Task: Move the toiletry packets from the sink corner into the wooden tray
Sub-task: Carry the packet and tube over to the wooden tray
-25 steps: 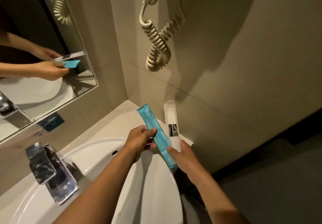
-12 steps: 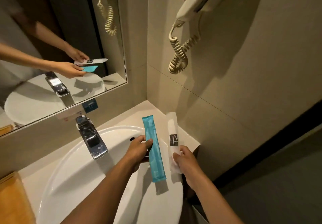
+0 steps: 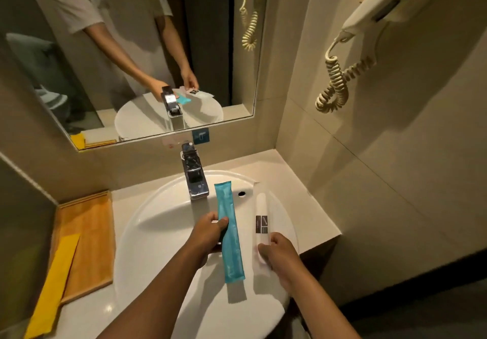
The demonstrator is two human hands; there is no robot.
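Carrying both packets away from the corner, the left hand (image 3: 210, 229) pinches the teal packet (image 3: 229, 233) and the right hand (image 3: 279, 250) apparently grips the white packet (image 3: 261, 226), right of the faucet (image 3: 193, 178); the wooden tray (image 3: 87, 233) waits left of it.

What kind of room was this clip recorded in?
Probably a hotel bathroom: a white sink with a chrome tap under a mirror, a wall-mounted hairdryer with a coiled cord, and sealed toiletry packets.

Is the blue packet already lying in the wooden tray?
No, the blue packet is held in the left hand over the sink basin, while the wooden tray sits off to the left.
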